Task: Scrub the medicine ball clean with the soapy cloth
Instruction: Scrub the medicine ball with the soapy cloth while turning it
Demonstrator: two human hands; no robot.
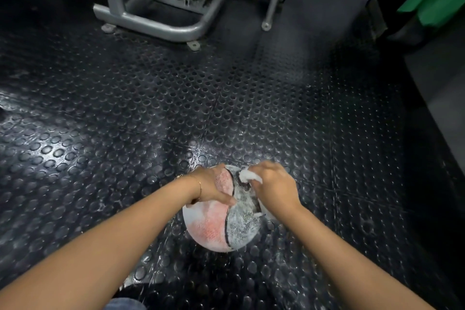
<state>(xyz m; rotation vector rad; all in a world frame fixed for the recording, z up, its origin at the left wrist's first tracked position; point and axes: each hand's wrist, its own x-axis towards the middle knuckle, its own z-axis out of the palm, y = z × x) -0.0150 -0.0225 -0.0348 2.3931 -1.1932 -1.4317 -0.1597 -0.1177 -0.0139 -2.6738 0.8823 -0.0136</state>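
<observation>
A red and grey medicine ball (216, 226) sits on the studded floor, coated in white soap foam. My left hand (210, 187) rests on its upper left side, thumb across the seam, fingers over the far edge. My right hand (273, 187) grips a bunched white soapy cloth (247, 175) and presses it against the ball's upper right. Most of the cloth is hidden inside the fist.
Black rubber floor (151, 121) with round studs, wet and shiny around the ball. A grey metal gym machine frame (161, 25) stands at the back. A green and black object (432, 0) is at the far right.
</observation>
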